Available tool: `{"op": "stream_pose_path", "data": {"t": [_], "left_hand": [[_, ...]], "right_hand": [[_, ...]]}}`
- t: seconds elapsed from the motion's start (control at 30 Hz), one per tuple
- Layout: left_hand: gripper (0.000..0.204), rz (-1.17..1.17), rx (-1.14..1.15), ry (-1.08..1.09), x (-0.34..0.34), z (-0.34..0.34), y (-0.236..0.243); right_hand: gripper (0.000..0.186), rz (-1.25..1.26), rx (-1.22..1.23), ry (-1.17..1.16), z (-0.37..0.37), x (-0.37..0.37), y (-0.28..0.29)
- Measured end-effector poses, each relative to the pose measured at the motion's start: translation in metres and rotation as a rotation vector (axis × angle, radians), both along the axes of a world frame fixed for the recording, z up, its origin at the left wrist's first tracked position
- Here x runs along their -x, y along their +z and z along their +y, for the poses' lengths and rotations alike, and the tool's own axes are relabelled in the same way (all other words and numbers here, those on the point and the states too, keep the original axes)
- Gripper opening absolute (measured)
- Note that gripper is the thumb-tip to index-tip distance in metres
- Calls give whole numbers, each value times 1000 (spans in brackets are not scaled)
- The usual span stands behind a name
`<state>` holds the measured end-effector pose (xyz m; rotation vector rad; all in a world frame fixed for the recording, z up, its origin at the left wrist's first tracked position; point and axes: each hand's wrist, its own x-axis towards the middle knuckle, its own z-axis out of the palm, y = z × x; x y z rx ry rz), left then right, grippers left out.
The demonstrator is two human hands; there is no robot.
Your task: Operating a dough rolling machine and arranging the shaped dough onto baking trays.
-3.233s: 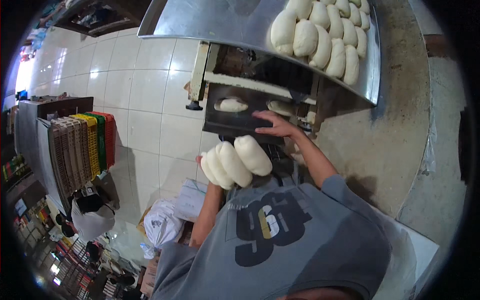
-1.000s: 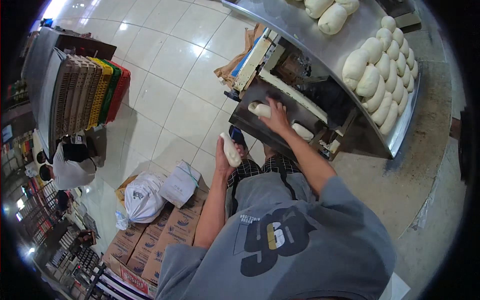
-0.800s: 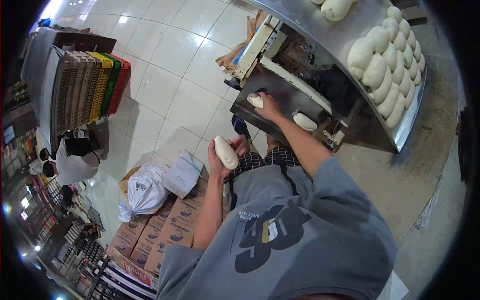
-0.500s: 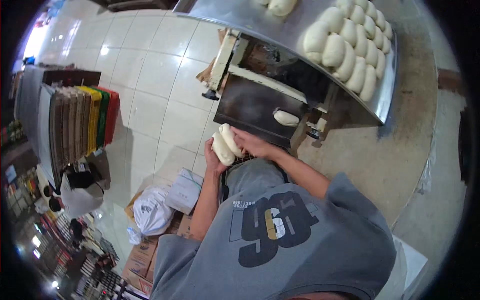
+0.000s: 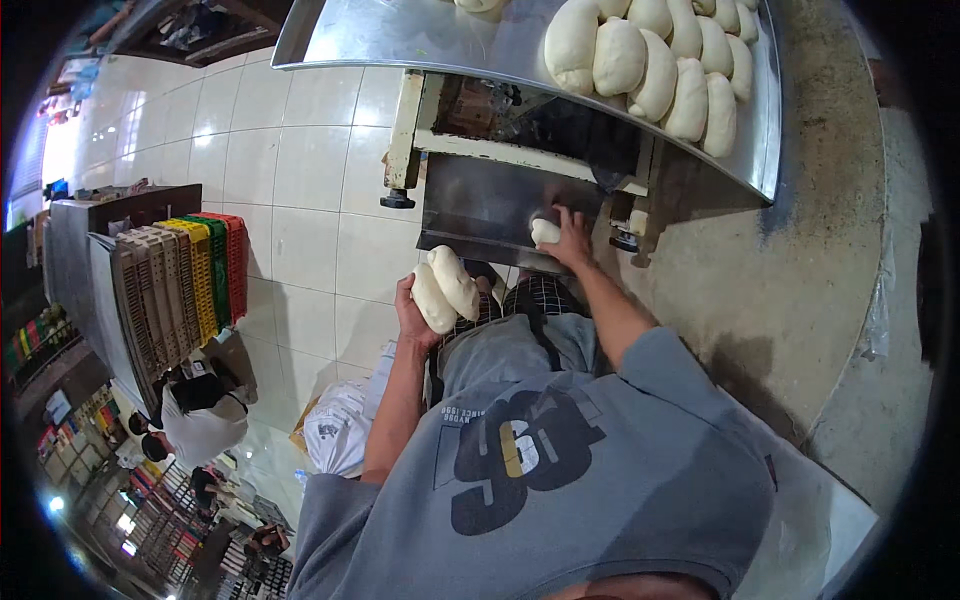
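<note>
My left hand is held at waist height and carries two oblong pieces of white dough stacked side by side. My right hand reaches forward onto the dark metal chute of a dough machine and closes on another dough piece lying there. Above the chute, a steel tray holds several shaped dough pieces in a row at its right end.
The machine's cream frame stands on a white tiled floor. Stacked coloured plastic crates sit at left. A person in white is below them, beside a white bag. Bare concrete lies to the right.
My right hand left the dough at my left hand and went back out to the chute, onto another piece. My left hand now holds two pieces instead of one.
</note>
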<state>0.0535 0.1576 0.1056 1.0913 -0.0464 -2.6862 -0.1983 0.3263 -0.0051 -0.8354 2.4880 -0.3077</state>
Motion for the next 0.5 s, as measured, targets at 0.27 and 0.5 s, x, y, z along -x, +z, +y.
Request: {"op": "stream_pose_path", "data": {"t": [0.27,0.5], "left_hand": [[61,28,-44,-1,10,-4,8],[63,59,6,51,4,-8,28]], "right_hand": [[55,-895,573,-472,-44,-58,92],[56,-1181,531,-187,-68,-78,157]]}}
